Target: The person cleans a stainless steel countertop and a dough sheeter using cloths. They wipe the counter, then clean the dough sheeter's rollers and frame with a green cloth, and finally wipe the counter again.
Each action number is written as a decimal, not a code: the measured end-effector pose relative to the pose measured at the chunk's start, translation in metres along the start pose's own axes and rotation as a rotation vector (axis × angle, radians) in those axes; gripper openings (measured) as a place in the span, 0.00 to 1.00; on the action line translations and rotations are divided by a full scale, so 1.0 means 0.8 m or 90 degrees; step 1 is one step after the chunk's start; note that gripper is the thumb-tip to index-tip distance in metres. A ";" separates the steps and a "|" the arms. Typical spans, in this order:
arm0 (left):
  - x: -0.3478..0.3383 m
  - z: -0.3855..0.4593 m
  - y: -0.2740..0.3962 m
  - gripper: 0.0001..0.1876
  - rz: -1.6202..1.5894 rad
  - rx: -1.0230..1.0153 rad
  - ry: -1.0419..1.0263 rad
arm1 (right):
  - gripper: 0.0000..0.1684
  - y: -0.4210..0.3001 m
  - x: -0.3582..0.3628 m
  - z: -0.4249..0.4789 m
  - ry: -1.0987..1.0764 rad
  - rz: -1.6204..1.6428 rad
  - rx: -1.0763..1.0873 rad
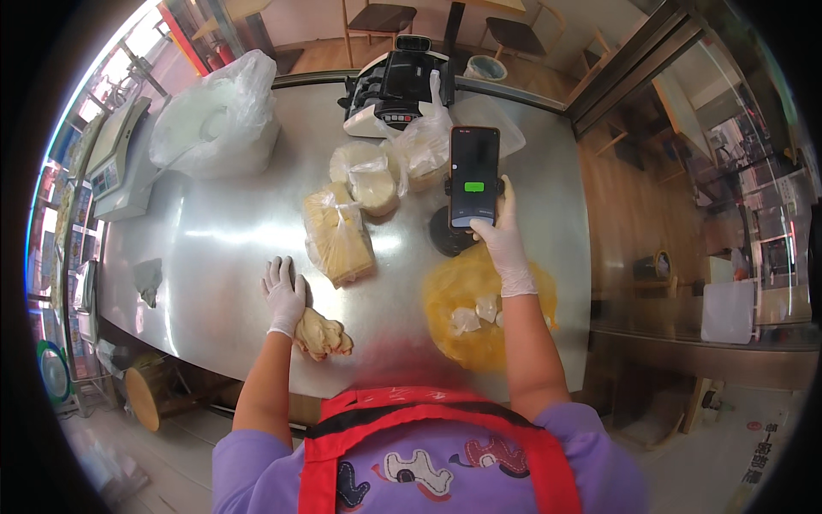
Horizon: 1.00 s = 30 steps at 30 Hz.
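My left hand (282,299), in a white disposable glove, lies palm down on the steel tabletop (225,276) with its fingers a little apart. Against its right side is a crumpled beige bundle (321,334) with reddish edges; its material is unclear. My right hand (504,238), gloved too, grips the lower right of a smartphone (474,173), its thumb over the screen's bottom. The phone stands in a holder above a round black base (449,232). Beneath my right forearm a yellow plastic bag (462,347) is spread out, with small clear plastic pieces (465,320) on it.
Clear bags hold pale yellow food, one blocky (337,238), another rounded (372,186). Behind them stand a banknote counter (401,83) and a plastic-wrapped bulky item (218,122). A scale (122,160) and a grey cloth (148,279) are at left. A glass partition borders the table's right side.
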State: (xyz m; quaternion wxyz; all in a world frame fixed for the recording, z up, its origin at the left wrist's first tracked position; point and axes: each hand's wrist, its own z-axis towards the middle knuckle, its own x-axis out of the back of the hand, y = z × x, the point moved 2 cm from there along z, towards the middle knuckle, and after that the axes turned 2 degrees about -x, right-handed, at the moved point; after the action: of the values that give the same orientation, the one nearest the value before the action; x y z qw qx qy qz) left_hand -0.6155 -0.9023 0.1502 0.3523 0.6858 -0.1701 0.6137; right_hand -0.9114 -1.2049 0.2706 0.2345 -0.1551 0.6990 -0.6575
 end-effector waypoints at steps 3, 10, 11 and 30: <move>0.018 0.012 -0.012 0.24 -0.220 0.096 -0.015 | 0.52 -0.009 -0.001 0.008 -0.006 -0.007 0.024; 0.111 0.110 0.106 0.15 -0.530 0.028 0.134 | 0.47 -0.002 0.021 0.017 -0.050 0.066 0.035; 0.118 0.120 0.135 0.13 -0.521 -0.034 0.174 | 0.47 -0.004 0.023 0.014 -0.047 0.064 0.022; 0.015 0.213 0.306 0.30 0.261 -0.250 -0.195 | 0.46 -0.021 0.165 -0.045 0.259 0.005 0.044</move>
State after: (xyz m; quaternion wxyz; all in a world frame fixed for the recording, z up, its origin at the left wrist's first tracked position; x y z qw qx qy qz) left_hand -0.6535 -1.1878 0.2291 0.3172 0.6403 -0.4712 0.5171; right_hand -1.0434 -1.2451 0.2722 0.0965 -0.0084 0.7098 -0.6978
